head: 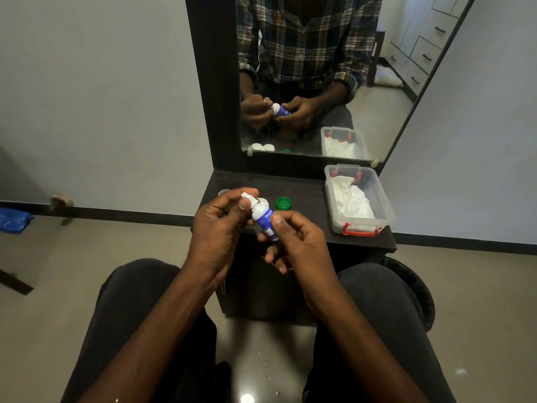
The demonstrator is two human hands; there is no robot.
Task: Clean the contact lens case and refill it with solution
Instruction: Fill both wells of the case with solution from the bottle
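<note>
A small white solution bottle (pixel 263 218) with a blue label is held tilted over the front of the dark shelf (pixel 305 193). My right hand (pixel 293 242) grips its body. My left hand (pixel 220 225) pinches the white cap (pixel 246 195) at the bottle's top. A green lens case cap (pixel 283 203) lies on the shelf just behind the bottle. The lens case itself is mostly hidden behind my left hand; its white wells show only in the mirror reflection (pixel 263 147).
A clear plastic box (pixel 356 199) with red latches holds white tissue at the shelf's right end. A mirror (pixel 319 68) stands behind the shelf. My knees are below, and water drops lie on the floor (pixel 261 365) between them.
</note>
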